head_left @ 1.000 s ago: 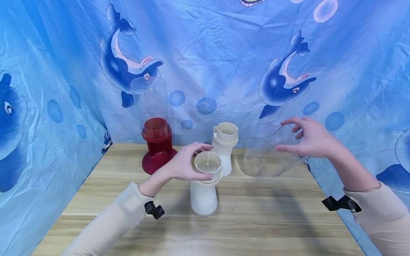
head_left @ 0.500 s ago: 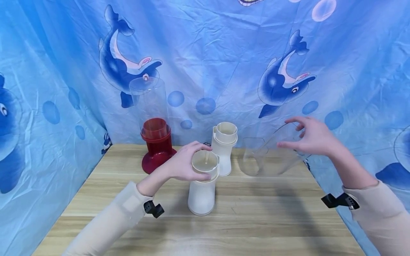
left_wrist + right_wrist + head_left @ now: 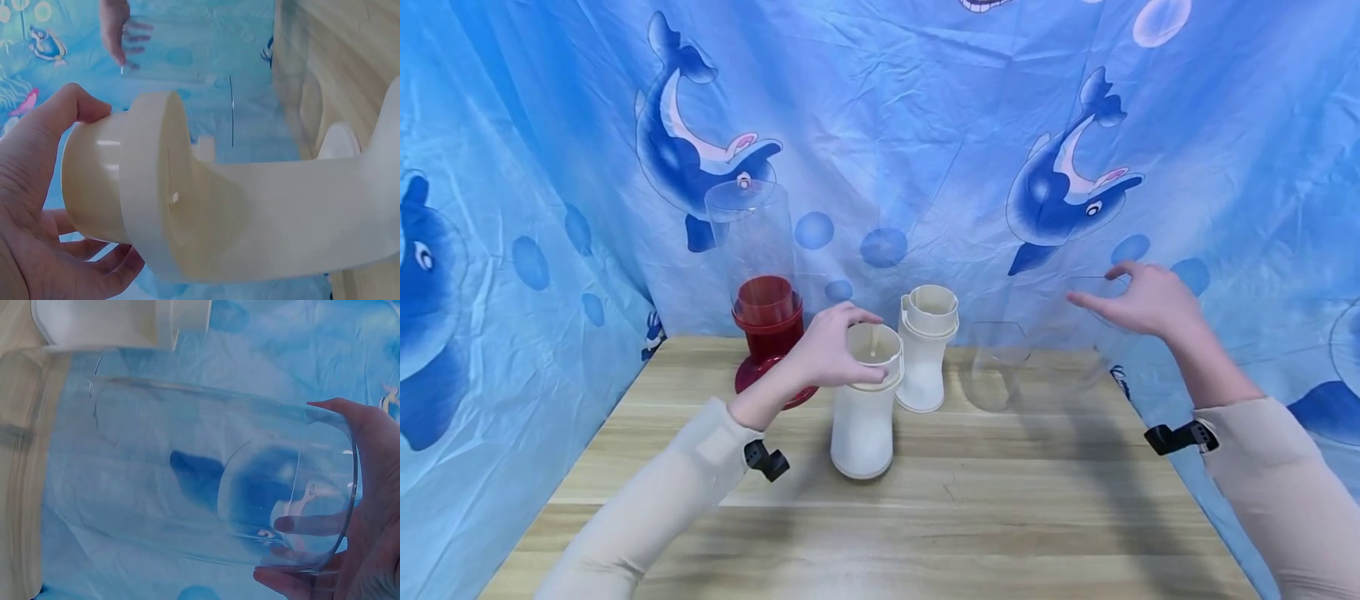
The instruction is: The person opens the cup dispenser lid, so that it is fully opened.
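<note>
Wood-grain tabletop (image 3: 955, 475), pale, running from the near edge to the backdrop. Sleeves (image 3: 655, 500), two, beige, each with a black wrist camera (image 3: 767, 460) at the cuff. White base (image 3: 862, 425), one, flared at the foot, close to upright, near the middle of the table; whether its foot touches the wood cannot be told. Left hand (image 3: 831, 346), grasping that base by its neck, thumb on one side, fingers round the other. Clear cylinder (image 3: 156, 487), one, open rim uppermost, right of the base and well apart from it. Right hand (image 3: 1150, 300), gripping the cylinder at its rim, thumb against one side, fingers across the other. Handling note, by judgement: the step in hand seems to be managing base and cylinder at once, best done with the base held level and the cylinder pinched firmly without squeezing, its wall looking thin and slick; faint edges call for slow sideways movement. Second white base (image 3: 922, 367), one, upright, just behind the held one. Clear vessel (image 3: 996, 367), one, to its right, outline faint. Red base (image 3: 771, 337), one, farther left, a clear tube (image 3: 751, 233) standing around its neck. Curtain (image 3: 887, 125), blue, behind all, printed with dolphins (image 3: 673, 158).
</note>
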`<state>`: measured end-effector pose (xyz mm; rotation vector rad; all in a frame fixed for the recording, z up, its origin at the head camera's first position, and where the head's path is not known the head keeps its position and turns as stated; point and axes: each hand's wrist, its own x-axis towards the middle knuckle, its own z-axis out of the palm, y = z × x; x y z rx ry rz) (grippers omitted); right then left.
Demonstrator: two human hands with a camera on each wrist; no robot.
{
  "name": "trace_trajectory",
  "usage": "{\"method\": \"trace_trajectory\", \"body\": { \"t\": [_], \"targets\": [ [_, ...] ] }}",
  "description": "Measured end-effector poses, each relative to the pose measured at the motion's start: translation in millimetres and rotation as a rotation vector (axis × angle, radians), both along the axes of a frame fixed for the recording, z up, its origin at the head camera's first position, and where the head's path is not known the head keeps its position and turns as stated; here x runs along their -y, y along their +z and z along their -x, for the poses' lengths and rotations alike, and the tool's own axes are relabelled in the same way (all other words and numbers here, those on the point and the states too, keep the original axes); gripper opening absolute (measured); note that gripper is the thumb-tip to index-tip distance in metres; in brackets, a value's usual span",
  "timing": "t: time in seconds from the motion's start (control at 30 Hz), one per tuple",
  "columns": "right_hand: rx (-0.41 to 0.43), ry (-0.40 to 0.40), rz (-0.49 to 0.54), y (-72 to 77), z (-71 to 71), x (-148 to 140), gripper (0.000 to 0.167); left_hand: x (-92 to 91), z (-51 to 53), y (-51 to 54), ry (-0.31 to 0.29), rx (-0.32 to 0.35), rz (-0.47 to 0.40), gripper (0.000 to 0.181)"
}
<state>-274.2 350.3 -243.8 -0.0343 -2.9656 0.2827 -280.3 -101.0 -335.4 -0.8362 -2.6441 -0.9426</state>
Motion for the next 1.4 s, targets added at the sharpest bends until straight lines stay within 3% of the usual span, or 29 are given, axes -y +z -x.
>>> {"method": "trace_trajectory", "body": {
  "t": [0.23,0.43,0.67,1.0,1.4],
  "targets": [
    [0.032,-0.073,0.039,-12.9,18.8,-23.6,0.121,9.3,32.1,5.7,0.056,-0.004,-0.052,0.084],
    [0.048,-0.136,0.058,-38.4,36.0,-33.8,0.123,12.5,60.5,-1.8,0.094,-0.002,-0.089,0.083],
    [0.059,-0.149,0.072,-69.2,59.4,-34.4,0.126,15.0,82.0,-13.1,0.134,0.045,-0.137,0.079],
    [0.137,-0.161,0.101,-97.8,73.9,-20.8,0.124,13.0,96.4,-22.8,0.164,0.095,-0.181,0.082],
    [0.146,-0.149,0.143,-116.5,77.3,-16.2,0.123,8.0,96.8,-24.7,0.157,0.104,-0.184,0.081]
  ]
}}
